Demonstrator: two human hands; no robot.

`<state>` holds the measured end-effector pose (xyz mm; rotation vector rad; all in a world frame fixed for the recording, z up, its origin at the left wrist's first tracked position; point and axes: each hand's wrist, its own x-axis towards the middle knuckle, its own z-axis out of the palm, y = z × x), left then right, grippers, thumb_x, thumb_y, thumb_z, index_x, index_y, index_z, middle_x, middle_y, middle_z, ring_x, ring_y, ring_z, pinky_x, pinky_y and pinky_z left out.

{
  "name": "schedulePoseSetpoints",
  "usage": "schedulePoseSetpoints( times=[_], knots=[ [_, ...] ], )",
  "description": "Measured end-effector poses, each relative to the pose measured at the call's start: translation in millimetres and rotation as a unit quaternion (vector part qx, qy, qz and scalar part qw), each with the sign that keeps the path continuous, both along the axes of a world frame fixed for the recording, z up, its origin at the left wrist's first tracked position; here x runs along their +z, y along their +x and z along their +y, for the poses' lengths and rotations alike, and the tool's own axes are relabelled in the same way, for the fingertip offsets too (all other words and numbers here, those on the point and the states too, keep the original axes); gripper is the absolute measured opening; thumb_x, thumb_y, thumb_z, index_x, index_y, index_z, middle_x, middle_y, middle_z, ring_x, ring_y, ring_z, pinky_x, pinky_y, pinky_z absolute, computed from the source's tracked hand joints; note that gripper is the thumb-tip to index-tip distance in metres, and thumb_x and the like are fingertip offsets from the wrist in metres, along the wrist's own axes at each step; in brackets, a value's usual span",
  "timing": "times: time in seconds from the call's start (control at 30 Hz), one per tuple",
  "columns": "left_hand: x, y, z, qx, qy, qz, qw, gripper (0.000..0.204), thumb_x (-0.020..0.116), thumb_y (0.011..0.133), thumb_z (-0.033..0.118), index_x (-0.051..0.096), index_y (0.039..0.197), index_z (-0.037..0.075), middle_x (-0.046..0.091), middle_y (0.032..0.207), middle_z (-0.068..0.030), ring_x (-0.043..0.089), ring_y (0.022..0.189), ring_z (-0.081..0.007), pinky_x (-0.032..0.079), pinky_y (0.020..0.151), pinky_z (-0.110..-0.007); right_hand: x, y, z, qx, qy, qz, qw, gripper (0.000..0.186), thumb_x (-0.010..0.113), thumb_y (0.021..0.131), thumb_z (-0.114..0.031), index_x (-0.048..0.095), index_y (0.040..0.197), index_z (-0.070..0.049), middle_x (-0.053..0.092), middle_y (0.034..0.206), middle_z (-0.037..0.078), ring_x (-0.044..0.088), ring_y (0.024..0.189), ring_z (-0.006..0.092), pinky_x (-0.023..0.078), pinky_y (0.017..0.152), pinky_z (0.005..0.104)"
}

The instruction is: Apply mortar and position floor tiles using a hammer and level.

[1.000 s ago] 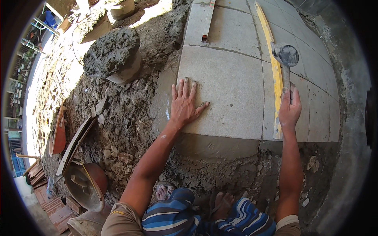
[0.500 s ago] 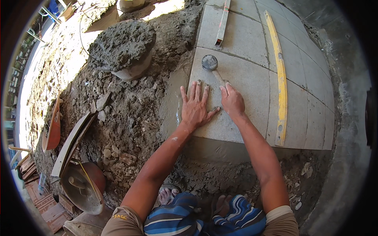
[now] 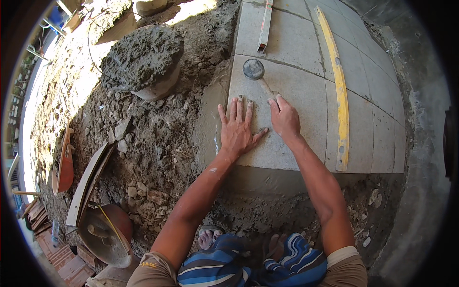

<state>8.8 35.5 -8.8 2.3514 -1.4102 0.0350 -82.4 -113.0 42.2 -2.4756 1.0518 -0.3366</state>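
Head view: our right hand [image 3: 285, 119] has brought the mallet [image 3: 254, 70] onto the paving slab [image 3: 287, 91], fingers closed on its handle; our left hand [image 3: 237, 128] stays spread flat beside it.

There is one view, from a camera on the person's head, looking steeply down and forward over the ground in front of them. It sits close: both forearms rise from the lower edge, and the left hand [image 3: 237, 128] and right hand [image 3: 285, 119] fall near the middle, on a grey slab [image 3: 291, 86]. The wide lens bends the yellow level [image 3: 336, 81] and the slab joints toward the dark round rim. The rubble [image 3: 158, 138] fills the left side.
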Motion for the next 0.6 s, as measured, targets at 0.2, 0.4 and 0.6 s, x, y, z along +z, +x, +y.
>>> schedulePoseSetpoints(
  times=[0.2,0.4,0.6],
  knots=[
    [-0.4,1.6,-2.8,-0.002,-0.008,-0.010,1.000,0.096,0.049,0.090,0.077,0.045,0.155,0.006,0.033,0.163,-0.0257,0.018,0.157,-0.0388,0.000,0.122,-0.070,-15.8,-2.7,0.0,0.006,-0.046,0.002,0.999,0.046,0.053,0.105,-0.038,0.066,0.126,0.001,0.070,0.115,0.027,0.068,0.101,0.0482,0.054,0.086,0.0526],
    [-0.2,-1.3,-6.8,-0.005,-0.014,-0.010,1.000,0.096,0.049,0.090,0.077,0.044,0.156,0.006,0.033,0.163,-0.0259,0.018,0.157,-0.0388,0.001,0.122,-0.070,-9.3,-15.3,4.3,-0.011,-0.021,-0.009,1.000,0.042,0.052,0.105,-0.038,0.064,0.119,0.000,0.069,0.108,0.029,0.067,0.098,0.0500,0.053,0.082,0.0551],
    [-3.4,7.3,5.8,0.007,-0.009,-0.023,1.000,0.096,0.046,0.091,0.078,0.045,0.155,0.006,0.034,0.163,-0.0253,0.019,0.157,-0.0389,0.001,0.122,-0.071,22.0,-55.5,17.0,-0.034,0.119,-0.089,0.988,0.035,0.055,0.105,-0.032,0.062,0.110,0.002,0.066,0.085,0.028,0.067,0.084,0.0475,0.050,0.073,0.0492]
  ],
)
